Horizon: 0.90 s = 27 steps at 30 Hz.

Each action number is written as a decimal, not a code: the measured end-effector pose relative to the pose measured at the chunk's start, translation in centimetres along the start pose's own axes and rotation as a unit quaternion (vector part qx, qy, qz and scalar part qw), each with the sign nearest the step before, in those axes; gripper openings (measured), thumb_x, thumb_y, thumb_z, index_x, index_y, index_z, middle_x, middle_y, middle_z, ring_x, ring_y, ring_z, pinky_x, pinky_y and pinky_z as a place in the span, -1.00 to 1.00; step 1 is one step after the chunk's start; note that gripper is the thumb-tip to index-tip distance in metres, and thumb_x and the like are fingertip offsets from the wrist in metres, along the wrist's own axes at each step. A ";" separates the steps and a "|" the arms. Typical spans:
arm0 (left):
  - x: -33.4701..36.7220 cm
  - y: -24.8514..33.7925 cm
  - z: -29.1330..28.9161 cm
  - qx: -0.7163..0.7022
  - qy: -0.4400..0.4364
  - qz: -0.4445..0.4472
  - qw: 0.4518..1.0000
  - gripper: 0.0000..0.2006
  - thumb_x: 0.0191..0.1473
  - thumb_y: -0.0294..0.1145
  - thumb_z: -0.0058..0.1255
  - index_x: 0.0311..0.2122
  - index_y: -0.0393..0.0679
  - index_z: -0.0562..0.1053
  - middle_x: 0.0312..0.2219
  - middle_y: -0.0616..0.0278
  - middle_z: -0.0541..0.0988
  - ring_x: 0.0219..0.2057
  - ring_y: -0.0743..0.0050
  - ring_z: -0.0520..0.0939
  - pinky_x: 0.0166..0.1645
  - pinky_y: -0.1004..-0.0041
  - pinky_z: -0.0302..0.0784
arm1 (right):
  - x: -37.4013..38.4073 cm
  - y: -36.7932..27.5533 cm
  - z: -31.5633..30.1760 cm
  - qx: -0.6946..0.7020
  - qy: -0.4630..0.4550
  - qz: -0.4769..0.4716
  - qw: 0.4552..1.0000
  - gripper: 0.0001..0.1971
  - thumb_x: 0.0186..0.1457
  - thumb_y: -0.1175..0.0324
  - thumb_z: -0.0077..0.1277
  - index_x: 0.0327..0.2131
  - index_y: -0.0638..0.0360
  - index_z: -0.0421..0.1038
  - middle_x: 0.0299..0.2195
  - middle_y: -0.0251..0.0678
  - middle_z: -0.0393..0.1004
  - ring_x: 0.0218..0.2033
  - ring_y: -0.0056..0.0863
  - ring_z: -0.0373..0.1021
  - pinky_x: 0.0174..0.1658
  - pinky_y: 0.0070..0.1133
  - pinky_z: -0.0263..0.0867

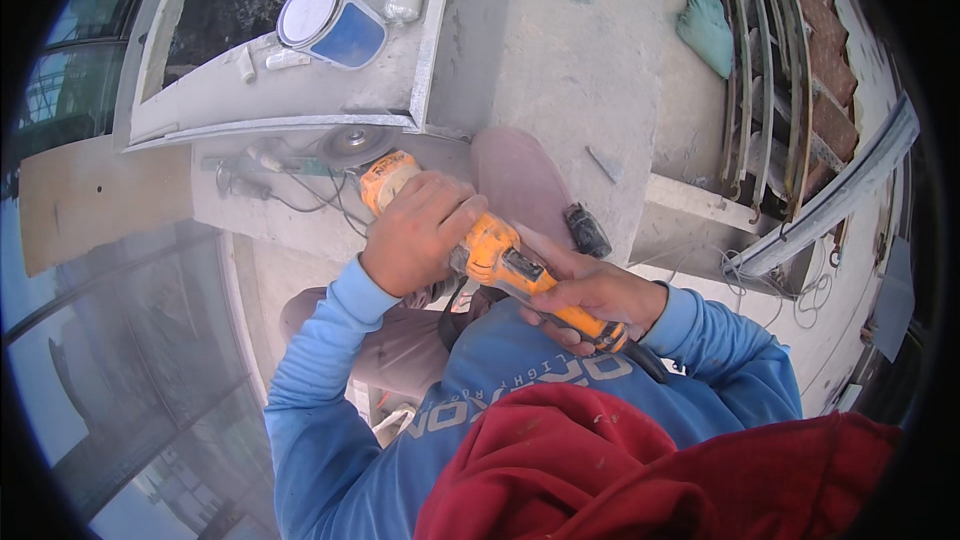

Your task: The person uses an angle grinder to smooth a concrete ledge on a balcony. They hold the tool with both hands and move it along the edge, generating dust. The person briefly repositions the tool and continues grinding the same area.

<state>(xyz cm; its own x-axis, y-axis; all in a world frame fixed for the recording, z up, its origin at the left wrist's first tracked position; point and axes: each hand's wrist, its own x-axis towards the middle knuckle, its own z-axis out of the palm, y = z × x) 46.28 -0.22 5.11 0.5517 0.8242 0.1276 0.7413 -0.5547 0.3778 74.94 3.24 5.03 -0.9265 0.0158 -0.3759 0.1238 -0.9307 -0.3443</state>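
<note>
Both of my hands are on a yellow angle grinder [492,248] held slantwise in front of my body. My left hand [425,232] wraps over the front of its body, just behind the gear head. Further back, my right hand [598,288] closes around the rear handle, near the black power cord. The round grinding disc [357,145] is at the grinder's far left end, close to the lower edge of a grey frame [270,126]. Whether the disc touches that edge, or is spinning, I cannot tell.
A blue and white bucket [332,24] stands on the ledge beyond the disc. Thin cables [318,202] hang by the disc. A teal bag [705,26] and bent metal bars [770,70] lie at the far right. Glass panels [140,340] line the left.
</note>
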 end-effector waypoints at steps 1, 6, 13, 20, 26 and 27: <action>0.1 0.4 -0.1 0.003 -0.001 0.001 1.000 -0.36 -0.26 -0.52 0.36 0.07 -0.18 0.49 -0.07 0.11 0.58 0.01 -0.06 0.62 0.20 0.04 0.51 | -0.4 0.1 0.0 0.003 0.000 0.005 1.000 -0.07 0.40 0.39 0.01 0.60 -0.26 -0.39 -0.18 -0.24 0.40 -0.53 -0.55 0.42 -0.54 -0.55 0.39; 0.2 1.6 0.5 0.003 0.010 0.013 1.000 -0.35 -0.31 -0.42 0.42 0.03 -0.22 0.53 -0.09 0.06 0.62 -0.04 -0.11 0.67 0.16 -0.01 0.54 | -2.3 0.9 0.2 0.006 0.007 0.008 1.000 -0.05 0.40 0.41 0.01 0.60 -0.25 -0.43 -0.19 -0.23 0.41 -0.51 -0.55 0.42 -0.53 -0.55 0.38; 0.7 2.6 0.5 -0.007 0.017 0.016 1.000 -0.37 -0.30 -0.43 0.39 0.03 -0.22 0.53 -0.09 0.04 0.61 -0.04 -0.11 0.67 0.16 -0.01 0.53 | -3.3 1.1 0.3 0.027 0.012 0.014 0.999 -0.01 0.38 0.43 0.03 0.60 -0.29 -0.46 -0.19 -0.21 0.43 -0.51 -0.53 0.43 -0.53 -0.54 0.37; 0.3 1.2 0.4 -0.010 0.005 0.023 1.000 -0.35 -0.31 -0.42 0.41 0.04 -0.21 0.52 -0.09 0.05 0.61 -0.06 -0.11 0.66 0.12 0.01 0.53 | -2.0 1.1 -0.1 0.023 0.011 0.015 1.000 0.01 0.38 0.40 0.04 0.60 -0.30 -0.49 -0.18 -0.19 0.43 -0.51 -0.53 0.43 -0.53 -0.53 0.37; -0.1 -0.1 0.5 0.003 0.004 0.007 1.000 -0.33 -0.31 -0.40 0.44 0.05 -0.19 0.52 -0.08 0.07 0.61 -0.04 -0.10 0.66 0.14 0.01 0.53 | -0.4 0.8 -0.7 0.022 0.009 0.010 1.000 -0.01 0.39 0.38 0.05 0.60 -0.31 -0.48 -0.17 -0.21 0.43 -0.51 -0.54 0.43 -0.53 -0.54 0.39; -0.1 -0.3 0.5 0.006 0.005 0.008 1.000 -0.33 -0.31 -0.40 0.45 0.05 -0.19 0.52 -0.08 0.07 0.61 -0.04 -0.11 0.66 0.14 0.01 0.53 | -0.2 0.8 -0.6 0.020 0.010 0.006 1.000 -0.01 0.40 0.37 0.05 0.60 -0.30 -0.47 -0.17 -0.21 0.43 -0.51 -0.55 0.42 -0.53 -0.55 0.39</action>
<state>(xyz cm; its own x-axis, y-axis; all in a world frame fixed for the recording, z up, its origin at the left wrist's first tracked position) 46.22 -0.22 4.55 0.5594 0.8166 0.1421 0.7376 -0.5686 0.3642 75.48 2.75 4.30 -0.9179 0.0109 -0.3966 0.1207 -0.9446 -0.3052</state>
